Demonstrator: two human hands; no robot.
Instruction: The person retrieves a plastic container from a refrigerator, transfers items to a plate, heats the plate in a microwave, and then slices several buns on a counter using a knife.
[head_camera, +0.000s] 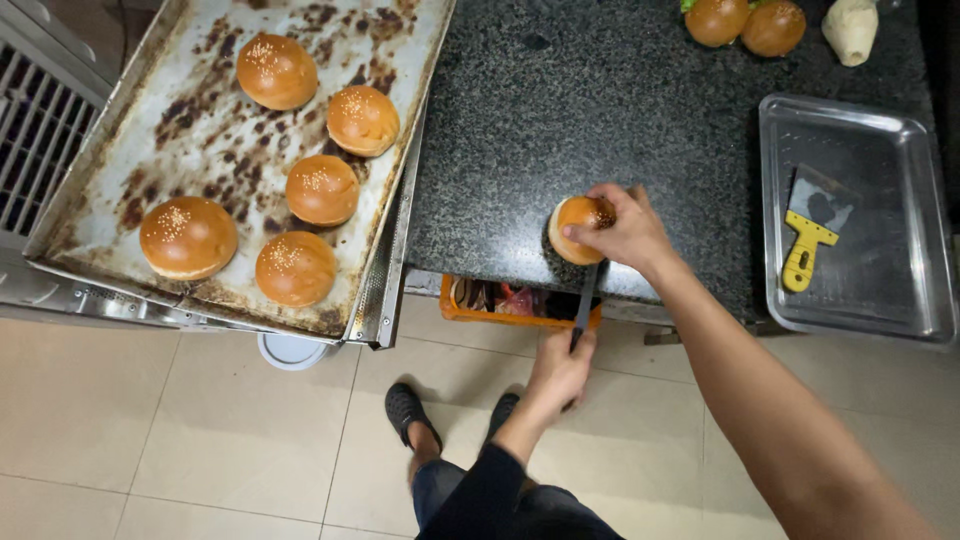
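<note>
A sesame bun (573, 232) lies near the front edge of the black speckled counter (560, 110). My right hand (622, 228) rests on top of it, fingers curled over the bun and thumb at its left side. My left hand (560, 372) is lower, off the counter's edge, gripping the handle of a dark knife (586, 300). The blade points up to the bun's side under my right hand. Whether the blade is inside the bun is hidden.
A worn metal baking tray (200, 130) at the left holds several whole sesame buns (322, 190). A steel tray (880, 270) at the right holds a yellow-handled scraper (806, 250). Two more buns (745, 22) and a pale lump (850, 30) sit at the back. An orange crate (500, 305) is under the counter.
</note>
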